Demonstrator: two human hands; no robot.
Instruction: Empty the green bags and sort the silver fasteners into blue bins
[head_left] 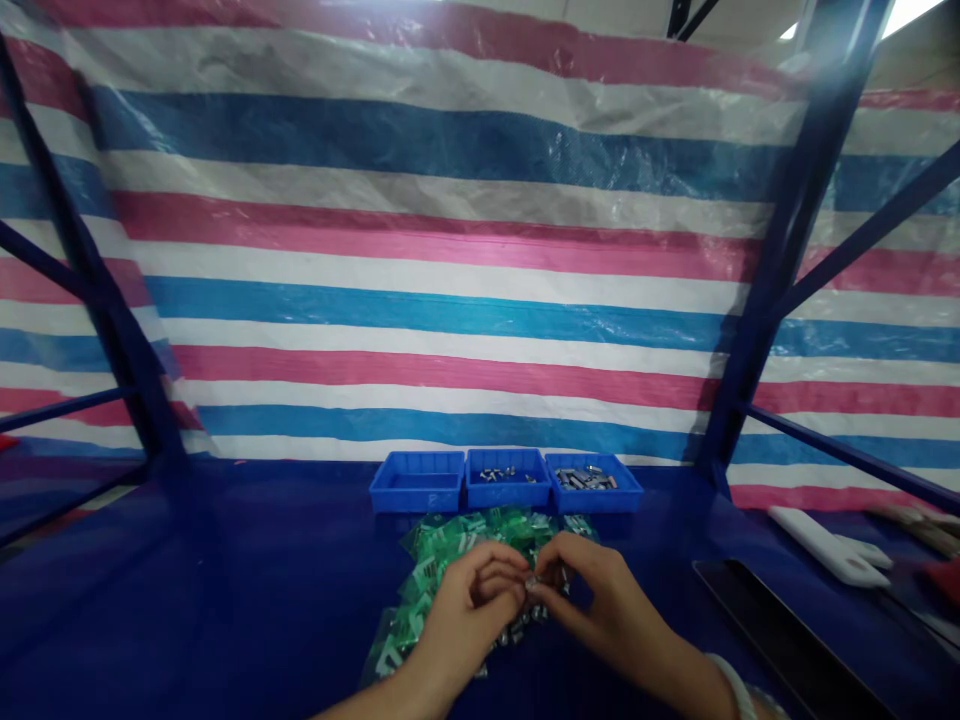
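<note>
Small metal part [531, 582] pinched between left hand [469, 605], right hand [600, 600] grips, over green packets [439, 548].

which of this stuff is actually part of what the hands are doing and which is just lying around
In hand: left hand and right hand pinching a small shiny piece; green packets beneath them; probably the blue bins behind, two with metal parts.
Lying about: white plastic tool, black tray, striped tarp.
</note>
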